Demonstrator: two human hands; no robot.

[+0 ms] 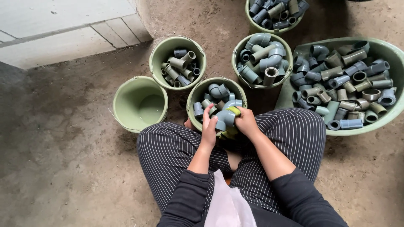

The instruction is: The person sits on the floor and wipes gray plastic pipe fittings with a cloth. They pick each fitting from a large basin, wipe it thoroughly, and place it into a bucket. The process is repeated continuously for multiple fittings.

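I see my left hand (209,126) and right hand (245,122) closed together on a smooth blue-grey plastic pipe elbow (225,118) with a yellow-green scrap (234,111) against it, held over my lap just at the near rim of the nearest round green plastic bucket (194,94). On the rough dirt floor (63,147) I count five such buckets, four holding grey and olive pipe fittings and one empty bucket (139,103) at the left. A wide green plastic basin (378,122) heaped with fittings sits to the right.
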